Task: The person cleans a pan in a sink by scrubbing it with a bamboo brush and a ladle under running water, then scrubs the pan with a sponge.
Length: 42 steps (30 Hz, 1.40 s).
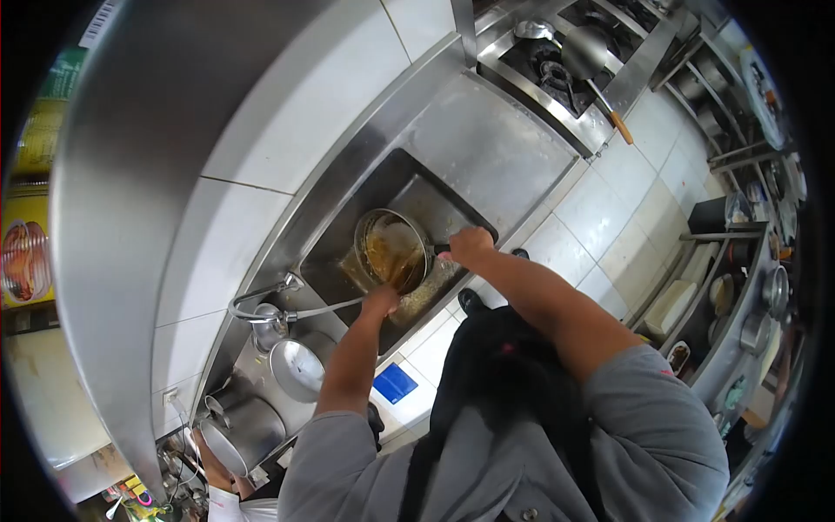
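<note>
A round metal pan (365,233) stands in the sink (344,230), wet and stained yellowish brown inside. My right hand (470,246) is closed around its dark handle (441,250) at the sink's right side. My left hand (380,302) is closed at the pan's lower edge. From it, a brown, streaky thing like a scrubbing brush (405,273) reaches into the pan; its exact kind is blurred. A tap with a pale hose (326,309) runs up to my left wrist. Pale food bits (419,303) lie on the sink floor below the pan.
Metal pots (297,369) and a large stockpot (248,435) stand on the counter left of the sink. Up right is a gas stove (557,74) with a ladle (535,31). A blue object (395,384) lies below. Another person's arm (211,457) shows at lower left.
</note>
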Each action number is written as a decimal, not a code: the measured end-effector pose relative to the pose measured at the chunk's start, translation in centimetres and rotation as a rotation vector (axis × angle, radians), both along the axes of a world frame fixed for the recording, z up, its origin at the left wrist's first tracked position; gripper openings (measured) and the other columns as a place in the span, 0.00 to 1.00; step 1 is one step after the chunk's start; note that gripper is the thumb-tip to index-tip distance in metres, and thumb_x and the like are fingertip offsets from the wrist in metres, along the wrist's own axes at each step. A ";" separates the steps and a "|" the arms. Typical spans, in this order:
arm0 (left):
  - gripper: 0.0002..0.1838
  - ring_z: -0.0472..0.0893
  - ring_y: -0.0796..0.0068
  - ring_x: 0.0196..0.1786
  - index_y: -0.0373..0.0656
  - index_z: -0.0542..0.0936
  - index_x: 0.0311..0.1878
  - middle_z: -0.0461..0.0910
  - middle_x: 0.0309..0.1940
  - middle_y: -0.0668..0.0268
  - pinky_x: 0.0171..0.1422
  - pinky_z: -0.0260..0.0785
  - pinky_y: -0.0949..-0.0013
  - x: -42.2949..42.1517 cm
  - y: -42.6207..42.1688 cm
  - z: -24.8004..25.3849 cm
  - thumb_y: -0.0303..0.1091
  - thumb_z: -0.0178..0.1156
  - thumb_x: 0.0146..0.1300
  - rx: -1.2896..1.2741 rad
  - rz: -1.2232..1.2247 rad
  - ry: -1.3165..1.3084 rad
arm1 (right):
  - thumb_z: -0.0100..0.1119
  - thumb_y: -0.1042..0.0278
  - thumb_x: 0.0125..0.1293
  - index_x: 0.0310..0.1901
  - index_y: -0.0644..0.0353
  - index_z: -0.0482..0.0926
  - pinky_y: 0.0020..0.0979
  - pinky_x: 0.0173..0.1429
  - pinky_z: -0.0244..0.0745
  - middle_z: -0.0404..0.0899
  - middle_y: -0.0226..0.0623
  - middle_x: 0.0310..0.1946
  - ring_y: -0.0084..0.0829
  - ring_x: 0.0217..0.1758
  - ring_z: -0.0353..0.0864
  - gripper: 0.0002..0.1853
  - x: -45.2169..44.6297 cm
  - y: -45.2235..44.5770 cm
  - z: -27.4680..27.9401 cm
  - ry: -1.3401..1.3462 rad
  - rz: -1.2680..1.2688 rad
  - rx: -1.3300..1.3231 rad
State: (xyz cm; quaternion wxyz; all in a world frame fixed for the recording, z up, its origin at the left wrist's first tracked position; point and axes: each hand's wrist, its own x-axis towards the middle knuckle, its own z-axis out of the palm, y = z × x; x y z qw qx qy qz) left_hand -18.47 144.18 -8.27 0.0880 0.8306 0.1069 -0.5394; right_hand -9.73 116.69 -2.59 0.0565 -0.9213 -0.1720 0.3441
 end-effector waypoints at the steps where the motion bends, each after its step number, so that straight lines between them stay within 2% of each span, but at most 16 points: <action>1: 0.21 0.74 0.76 0.25 0.50 0.81 0.61 0.77 0.26 0.66 0.31 0.72 0.67 0.7 1.1 -2.4 0.46 0.59 0.68 0.178 -0.170 0.005 | 0.51 0.26 0.67 0.52 0.53 0.86 0.39 0.51 0.81 0.86 0.35 0.50 0.37 0.56 0.86 0.36 0.7 -0.1 0.4 -0.013 -0.013 0.002; 5: 0.17 0.74 0.72 0.20 0.49 0.82 0.56 0.77 0.23 0.66 0.29 0.73 0.65 2.6 -3.6 5.6 0.47 0.55 0.72 -0.074 0.211 0.056 | 0.51 0.26 0.67 0.53 0.53 0.86 0.40 0.52 0.81 0.86 0.35 0.51 0.38 0.56 0.86 0.36 1.0 0.0 1.1 0.043 0.019 -0.041; 7: 0.23 0.85 0.62 0.33 0.49 0.82 0.60 0.87 0.40 0.54 0.36 0.77 0.59 4.0 -4.2 6.9 0.50 0.59 0.68 -0.090 0.147 0.029 | 0.51 0.26 0.67 0.54 0.53 0.85 0.41 0.55 0.81 0.86 0.36 0.52 0.39 0.58 0.85 0.36 1.2 0.0 1.0 0.068 -0.010 -0.009; 10: 0.24 0.87 0.58 0.35 0.50 0.81 0.62 0.86 0.47 0.50 0.38 0.78 0.56 3.9 0.5 -1.0 0.50 0.58 0.68 0.182 0.079 -0.099 | 0.51 0.26 0.67 0.54 0.53 0.85 0.42 0.56 0.80 0.86 0.36 0.54 0.41 0.59 0.84 0.36 1.0 0.1 1.0 0.093 -0.119 0.056; 11: 0.24 0.87 0.58 0.35 0.50 0.81 0.62 0.86 0.47 0.50 0.38 0.78 0.56 4.1 -0.3 0.0 0.50 0.58 0.68 0.178 0.062 -0.115 | 0.51 0.26 0.67 0.54 0.53 0.85 0.42 0.56 0.80 0.86 0.36 0.54 0.41 0.59 0.84 0.36 1.3 0.1 1.1 0.078 -0.137 0.056; 14: 0.23 0.84 0.60 0.28 0.46 0.81 0.62 0.86 0.36 0.51 0.36 0.76 0.58 3.8 -5.1 6.5 0.48 0.55 0.72 -0.166 0.220 -0.227 | 0.52 0.26 0.67 0.57 0.54 0.84 0.42 0.59 0.79 0.84 0.39 0.58 0.42 0.62 0.83 0.37 1.4 0.5 1.3 0.206 -0.105 -0.002; 17: 0.21 0.79 0.65 0.24 0.47 0.82 0.59 0.81 0.29 0.57 0.33 0.75 0.60 5.7 -0.8 -2.0 0.49 0.52 0.73 -0.065 0.356 -0.078 | 0.52 0.26 0.67 0.58 0.55 0.84 0.42 0.59 0.79 0.84 0.38 0.58 0.42 0.62 0.83 0.38 1.3 0.7 1.2 0.278 -0.138 0.047; 20: 0.19 0.74 0.71 0.23 0.46 0.82 0.54 0.75 0.25 0.62 0.30 0.72 0.63 6.8 -1.3 0.0 0.48 0.51 0.74 -0.102 0.356 0.064 | 0.52 0.26 0.66 0.57 0.54 0.84 0.42 0.56 0.80 0.85 0.37 0.57 0.40 0.60 0.84 0.37 1.1 0.3 -0.2 0.106 -0.077 0.006; 24: 0.16 0.72 0.73 0.23 0.53 0.78 0.57 0.72 0.24 0.68 0.27 0.70 0.66 4.3 -1.3 1.3 0.50 0.53 0.75 -0.114 0.333 0.029 | 0.52 0.25 0.66 0.56 0.53 0.85 0.40 0.55 0.80 0.85 0.36 0.56 0.38 0.60 0.84 0.37 1.6 0.2 -0.1 0.219 -0.068 0.002; 27: 0.15 0.71 0.73 0.23 0.54 0.78 0.57 0.71 0.25 0.70 0.27 0.70 0.67 5.4 -0.5 0.1 0.48 0.53 0.75 -0.109 0.452 0.140 | 0.52 0.24 0.66 0.57 0.52 0.84 0.40 0.55 0.80 0.85 0.35 0.57 0.37 0.61 0.84 0.38 2.0 0.0 0.0 0.149 -0.083 -0.025; 31: 0.14 0.72 0.73 0.25 0.51 0.77 0.53 0.71 0.28 0.68 0.28 0.70 0.66 2.6 -2.3 1.6 0.47 0.54 0.74 -0.161 0.371 0.100 | 0.52 0.23 0.65 0.57 0.52 0.84 0.40 0.56 0.80 0.85 0.35 0.57 0.37 0.62 0.83 0.39 1.6 -0.1 0.8 0.250 -0.088 0.001; 34: 0.15 0.73 0.71 0.30 0.50 0.77 0.51 0.72 0.33 0.64 0.32 0.71 0.64 2.9 1.7 -2.9 0.49 0.55 0.75 -0.055 0.710 0.069 | 0.52 0.24 0.65 0.58 0.52 0.84 0.40 0.57 0.80 0.84 0.36 0.57 0.38 0.62 0.83 0.38 2.1 0.6 -0.1 0.210 -0.097 -0.007; 37: 0.15 0.73 0.71 0.28 0.50 0.77 0.51 0.72 0.31 0.65 0.31 0.71 0.65 2.3 -3.3 4.4 0.49 0.55 0.75 -0.209 0.574 0.135 | 0.51 0.24 0.66 0.59 0.52 0.83 0.41 0.59 0.79 0.84 0.37 0.57 0.38 0.62 0.83 0.38 2.2 0.5 -0.2 0.203 -0.077 -0.038; 38: 0.16 0.71 0.72 0.24 0.50 0.78 0.52 0.71 0.26 0.67 0.30 0.71 0.65 1.9 -2.6 2.1 0.50 0.55 0.74 -0.229 0.431 0.128 | 0.51 0.25 0.66 0.60 0.52 0.83 0.41 0.61 0.78 0.84 0.37 0.58 0.39 0.63 0.83 0.38 2.4 0.5 0.4 0.226 -0.064 -0.050; 41: 0.16 0.70 0.77 0.22 0.48 0.77 0.51 0.71 0.24 0.70 0.27 0.68 0.68 2.3 0.4 0.1 0.50 0.54 0.74 -0.146 0.536 0.019 | 0.51 0.25 0.67 0.60 0.53 0.83 0.41 0.62 0.78 0.84 0.37 0.57 0.39 0.62 0.83 0.38 2.3 0.3 0.8 0.284 -0.102 -0.007; 42: 0.18 0.69 0.76 0.21 0.49 0.77 0.57 0.70 0.24 0.69 0.27 0.68 0.68 3.3 1.6 -0.4 0.49 0.54 0.73 -0.089 0.564 0.103 | 0.51 0.25 0.67 0.60 0.53 0.83 0.41 0.62 0.78 0.84 0.37 0.57 0.39 0.62 0.83 0.38 2.2 0.6 1.0 0.280 -0.101 -0.005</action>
